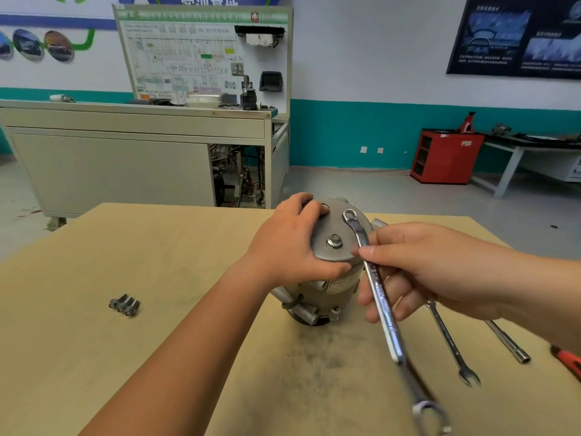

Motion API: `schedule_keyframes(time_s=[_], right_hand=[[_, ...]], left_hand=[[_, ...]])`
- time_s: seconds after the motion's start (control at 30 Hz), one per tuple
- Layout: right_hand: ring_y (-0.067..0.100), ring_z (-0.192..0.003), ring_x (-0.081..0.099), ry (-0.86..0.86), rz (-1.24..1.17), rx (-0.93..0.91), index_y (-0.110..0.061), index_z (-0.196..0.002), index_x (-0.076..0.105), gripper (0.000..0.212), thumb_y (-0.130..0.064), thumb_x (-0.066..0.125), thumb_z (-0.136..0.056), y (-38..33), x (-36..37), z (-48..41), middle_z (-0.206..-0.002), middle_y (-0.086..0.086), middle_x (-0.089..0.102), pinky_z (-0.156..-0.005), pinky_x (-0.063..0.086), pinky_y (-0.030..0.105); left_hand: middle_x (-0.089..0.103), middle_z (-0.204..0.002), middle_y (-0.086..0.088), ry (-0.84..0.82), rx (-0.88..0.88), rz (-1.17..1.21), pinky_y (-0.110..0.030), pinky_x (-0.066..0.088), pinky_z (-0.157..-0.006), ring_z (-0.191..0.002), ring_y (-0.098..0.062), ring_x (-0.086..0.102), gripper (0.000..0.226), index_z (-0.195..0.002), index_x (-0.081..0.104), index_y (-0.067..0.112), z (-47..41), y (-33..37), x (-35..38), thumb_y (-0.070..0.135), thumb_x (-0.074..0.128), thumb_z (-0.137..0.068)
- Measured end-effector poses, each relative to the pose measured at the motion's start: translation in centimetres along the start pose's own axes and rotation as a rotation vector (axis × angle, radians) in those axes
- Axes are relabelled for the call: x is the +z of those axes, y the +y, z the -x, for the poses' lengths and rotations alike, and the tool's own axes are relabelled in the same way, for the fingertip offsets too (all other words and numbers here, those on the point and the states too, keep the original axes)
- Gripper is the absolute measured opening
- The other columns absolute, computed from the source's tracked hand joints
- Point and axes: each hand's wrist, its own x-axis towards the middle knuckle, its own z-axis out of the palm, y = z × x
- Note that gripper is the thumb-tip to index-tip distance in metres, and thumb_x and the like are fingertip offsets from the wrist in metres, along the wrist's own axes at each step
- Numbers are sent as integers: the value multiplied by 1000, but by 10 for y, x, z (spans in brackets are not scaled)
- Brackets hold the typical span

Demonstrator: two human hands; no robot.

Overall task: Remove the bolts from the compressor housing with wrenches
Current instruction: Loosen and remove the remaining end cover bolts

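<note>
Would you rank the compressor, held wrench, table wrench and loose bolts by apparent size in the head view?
1. compressor covers most area; held wrench spans longer, but nearness inflates it, so unsure.
2. Then table wrench.
3. Then loose bolts.

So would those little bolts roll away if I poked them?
Probably a bit: the bolts have round shanks and lie loose on the flat table. Their wider heads would likely curve them round, not far. They look like stiff metal.

Bare table [188, 247] left of the compressor [327, 291], save three bolts [124, 305]; wrenches [449, 341] crowd the right.
</note>
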Motion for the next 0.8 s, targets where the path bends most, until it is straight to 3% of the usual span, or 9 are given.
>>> schedule_keyframes(time_s=[0.1,0.3,0.53,0.67,0.8], right_hand=[[20,-58,70,-28,-178,35,-3,-94,50,20,-22,44,-97,1,8,-3,-73,15,72,-35,45,18],[18,-48,67,-52,-292,28,-2,-91,51,20,-19,42,-97,1,18,-8,-61,13,69,-30,36,14],[18,-44,65,-150,-261,64,-4,-88,46,21,-21,39,-99,2,20,-12,-57,13,67,-29,35,14],[16,-43,62,-234,237,136,-10,-90,50,24,-32,41,-97,-5,-13,-16,-53,3,63,-35,42,17],[8,-49,54,-190,745,166,-21,-87,67,35,-50,52,-76,-29,-60,-26,-53,-7,55,-54,47,19]], left_hand=[[38,-141,-3,-9,-6,15,-24,31,-93,-127,-20,38,88,-131,48,17,0,1,0,61,74,-60],[38,-140,-2,-1,8,15,-21,29,-89,-125,-18,38,103,-131,48,18,-1,1,0,75,41,-45],[38,-141,-4,10,28,1,-22,30,-89,-127,-21,38,99,-130,48,17,-1,0,-1,72,46,-49],[38,-139,-1,0,25,3,-21,30,-90,-126,-17,37,99,-132,47,17,0,-1,-2,75,59,-53],[38,-139,-2,-12,21,-11,-22,29,-90,-125,-19,36,87,-133,46,18,-2,-1,0,59,78,-63]])
